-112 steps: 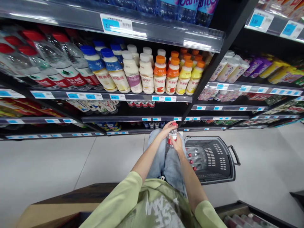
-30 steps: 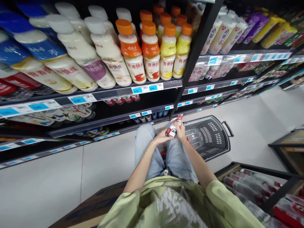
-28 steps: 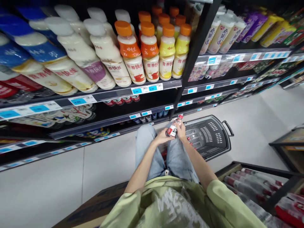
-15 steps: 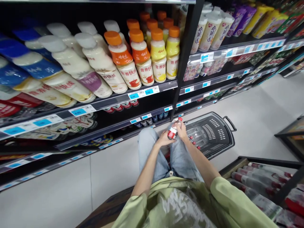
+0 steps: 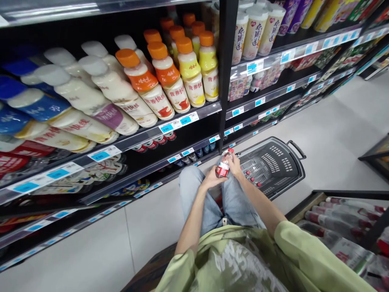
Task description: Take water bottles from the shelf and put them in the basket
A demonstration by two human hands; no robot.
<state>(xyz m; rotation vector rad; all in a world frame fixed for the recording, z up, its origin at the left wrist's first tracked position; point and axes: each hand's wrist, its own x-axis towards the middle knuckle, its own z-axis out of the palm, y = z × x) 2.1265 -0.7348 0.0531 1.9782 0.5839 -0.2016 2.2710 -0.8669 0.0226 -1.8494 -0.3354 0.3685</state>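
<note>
A small clear water bottle (image 5: 224,164) with a red cap and a red label is held over my lap, tilted with the cap pointing up and to the right. My left hand (image 5: 212,179) cups its base from below, fingers curled round it. My right hand (image 5: 235,165) grips its upper part from the right side. Just beyond the hands a dark grey shopping basket (image 5: 282,162) stands on the floor, with several red-capped bottles lying inside at its near left end.
A black store shelf (image 5: 170,123) in front carries rows of milk drink bottles with orange, white and blue caps. A black upright post (image 5: 225,73) divides the shelving. A crate of shrink-wrapped bottles (image 5: 340,227) lies at right. Pale floor tiles (image 5: 334,134) stretch beyond the basket.
The view has swung left and tilted, so the shelves and basket shifted in frame. Both hands stayed on the bottle, which rose slightly. The grip looks the same.
</note>
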